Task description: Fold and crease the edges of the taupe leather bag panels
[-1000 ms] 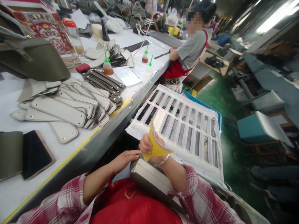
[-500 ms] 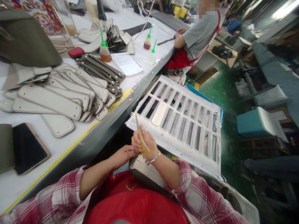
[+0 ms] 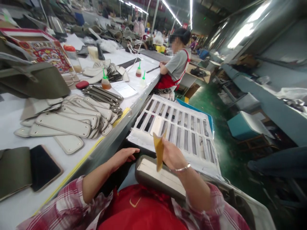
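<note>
My right hand [image 3: 173,155] grips a flat, slightly bent yellow piece [image 3: 158,151], held upright; I cannot tell its material. Below it, across my lap, lies a long grey-brown case-like piece [image 3: 150,175] with rounded corners and a cream panel with a seam line. My left hand [image 3: 126,157] is off to the left of this piece, fingers stretched out and apart, holding nothing. Beyond my right hand, one pale strap-like piece [image 3: 156,125] with rounded ends rests on the white slatted rack [image 3: 137,139].
On the white table left lie a heap of pale pieces [image 3: 63,124], dark strips [image 3: 103,95], a phone [image 3: 45,167] and green-tipped bottles [image 3: 106,82]. A grey-brown bag [image 3: 45,80] stands behind. A co-worker [image 3: 176,65] in a red apron sits farther along the table.
My right hand has moved right and toward me with the yellow piece, away from my left hand. The left hand has come off the case-like piece. My view has tilted up.
</note>
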A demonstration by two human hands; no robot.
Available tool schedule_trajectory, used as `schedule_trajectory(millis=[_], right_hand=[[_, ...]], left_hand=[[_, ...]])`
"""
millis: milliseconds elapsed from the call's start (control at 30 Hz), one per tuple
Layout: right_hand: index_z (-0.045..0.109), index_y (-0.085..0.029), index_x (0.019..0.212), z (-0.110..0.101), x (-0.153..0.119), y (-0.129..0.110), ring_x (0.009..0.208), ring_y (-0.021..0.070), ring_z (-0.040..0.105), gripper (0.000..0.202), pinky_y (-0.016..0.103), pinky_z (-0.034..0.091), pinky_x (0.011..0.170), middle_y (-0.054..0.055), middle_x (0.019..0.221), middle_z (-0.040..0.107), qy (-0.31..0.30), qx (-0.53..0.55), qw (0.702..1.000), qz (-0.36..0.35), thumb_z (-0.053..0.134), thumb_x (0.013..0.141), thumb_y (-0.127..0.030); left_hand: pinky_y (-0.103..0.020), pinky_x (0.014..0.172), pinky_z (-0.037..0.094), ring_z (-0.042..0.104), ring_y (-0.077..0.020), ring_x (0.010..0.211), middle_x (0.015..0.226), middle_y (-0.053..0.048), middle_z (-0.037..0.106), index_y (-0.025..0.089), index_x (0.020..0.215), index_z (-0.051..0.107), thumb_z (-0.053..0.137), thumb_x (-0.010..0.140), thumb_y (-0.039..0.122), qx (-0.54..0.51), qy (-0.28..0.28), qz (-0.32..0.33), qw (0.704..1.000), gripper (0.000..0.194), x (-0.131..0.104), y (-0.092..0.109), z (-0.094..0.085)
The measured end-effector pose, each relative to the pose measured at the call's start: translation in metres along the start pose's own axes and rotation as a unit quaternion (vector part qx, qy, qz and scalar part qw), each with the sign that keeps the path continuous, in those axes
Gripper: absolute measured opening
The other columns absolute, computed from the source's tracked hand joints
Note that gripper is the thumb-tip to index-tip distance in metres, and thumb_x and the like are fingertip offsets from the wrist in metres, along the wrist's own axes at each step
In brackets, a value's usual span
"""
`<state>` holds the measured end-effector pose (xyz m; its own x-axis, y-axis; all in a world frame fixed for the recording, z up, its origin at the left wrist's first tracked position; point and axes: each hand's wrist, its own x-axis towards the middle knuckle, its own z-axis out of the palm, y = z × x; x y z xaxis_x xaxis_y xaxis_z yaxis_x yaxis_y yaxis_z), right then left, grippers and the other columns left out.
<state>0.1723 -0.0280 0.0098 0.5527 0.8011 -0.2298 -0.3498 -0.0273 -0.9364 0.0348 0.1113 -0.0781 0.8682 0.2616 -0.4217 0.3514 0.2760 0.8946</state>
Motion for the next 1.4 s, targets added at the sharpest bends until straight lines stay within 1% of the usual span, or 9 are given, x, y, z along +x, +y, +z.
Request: schedule_trajectory(millis=[100,200,333,467,633,900,1033,1200,1400], right_hand=[[0.057,-0.017,0.091,-0.01,-0.052,0.006,0.079,0.0157,0.056,0.03,0.027,0.043,0.072,0.003,0.087,0.062,0.025,0.019,0.998,0.054,0.064,0.07,-0.038],[0.057,-0.016,0.093,-0.01,-0.091,0.034,0.068,0.0159,0.055,0.033,0.027,0.043,0.062,0.003,0.079,0.062,0.069,-0.103,0.988,0.094,0.059,0.074,-0.042],[0.058,-0.016,0.087,0.0,-0.112,0.075,0.059,0.0155,0.053,0.035,0.025,0.04,0.053,0.001,0.069,0.06,0.105,-0.183,0.973,0.093,0.056,0.074,-0.049],[0.056,-0.015,0.085,0.018,-0.116,0.099,0.056,0.0142,0.051,0.037,0.024,0.039,0.051,0.001,0.067,0.059,0.096,-0.12,0.982,0.105,0.055,0.073,-0.05],[0.053,-0.016,0.081,0.036,-0.113,0.11,0.052,0.0123,0.048,0.032,0.024,0.038,0.05,-0.001,0.062,0.054,0.146,-0.04,0.983,0.1,0.057,0.072,-0.047],[0.054,-0.017,0.078,0.027,-0.105,0.12,0.051,0.0138,0.05,0.037,0.026,0.04,0.052,0.0,0.061,0.056,0.18,0.01,0.975,0.134,0.059,0.068,-0.052],[0.054,-0.016,0.075,0.025,-0.101,0.122,0.046,0.0122,0.05,0.04,0.024,0.039,0.047,0.001,0.056,0.056,0.147,0.023,0.975,0.162,0.057,0.069,-0.055],[0.053,-0.013,0.081,0.026,-0.098,0.118,0.028,0.0055,0.037,0.035,0.014,0.018,0.026,-0.001,0.048,0.053,0.079,0.019,0.953,0.293,0.053,0.077,-0.048],[0.056,-0.007,0.084,0.039,-0.084,0.126,0.039,0.0098,0.056,0.036,0.015,0.042,0.034,0.008,0.063,0.063,0.013,0.129,0.938,0.322,0.055,0.078,-0.042]], left_hand=[[-0.024,0.05,0.043,0.058,-0.0112,0.051,0.112,-0.009,0.059,0.027,0.123,0.048,0.049,0.076,0.054,-0.026,-0.075,-0.051,0.996,0.054,-0.008,-0.004,0.002],[-0.028,0.051,0.047,0.063,-0.0162,0.053,0.099,-0.007,0.063,0.034,0.131,0.032,0.045,0.075,0.06,-0.073,-0.156,-0.082,0.982,0.064,-0.01,-0.01,0.012],[-0.035,0.058,0.05,0.065,-0.0204,0.061,0.089,-0.006,0.064,0.034,0.133,0.028,0.034,0.075,0.069,-0.147,-0.216,-0.103,0.96,0.068,-0.009,-0.014,0.022],[-0.032,0.057,0.05,0.062,-0.0174,0.065,0.086,-0.003,0.062,0.032,0.129,0.035,0.031,0.077,0.068,-0.228,-0.196,-0.07,0.951,0.063,-0.011,-0.017,0.032],[-0.028,0.064,0.049,0.059,-0.0154,0.074,0.087,-0.003,0.061,0.023,0.122,0.044,0.03,0.078,0.067,-0.29,-0.136,-0.019,0.947,0.063,-0.01,-0.024,0.044],[-0.031,0.076,0.046,0.059,-0.019,0.085,0.096,-0.005,0.062,0.023,0.122,0.045,0.028,0.076,0.07,-0.317,-0.1,0.008,0.943,0.068,-0.002,-0.031,0.058],[-0.031,0.077,0.044,0.058,-0.0204,0.088,0.1,-0.005,0.062,0.022,0.123,0.044,0.026,0.076,0.071,-0.32,-0.086,0.017,0.943,0.07,-0.001,-0.035,0.061],[-0.033,0.082,0.042,0.057,-0.0225,0.095,0.105,-0.007,0.061,0.022,0.124,0.044,0.024,0.076,0.071,-0.342,-0.114,-0.001,0.933,0.072,-0.004,-0.035,0.051],[-0.036,0.089,0.039,0.055,-0.024,0.099,0.107,-0.008,0.06,0.021,0.123,0.045,0.025,0.076,0.071,-0.352,-0.165,-0.024,0.921,0.072,-0.001,-0.036,0.039]])
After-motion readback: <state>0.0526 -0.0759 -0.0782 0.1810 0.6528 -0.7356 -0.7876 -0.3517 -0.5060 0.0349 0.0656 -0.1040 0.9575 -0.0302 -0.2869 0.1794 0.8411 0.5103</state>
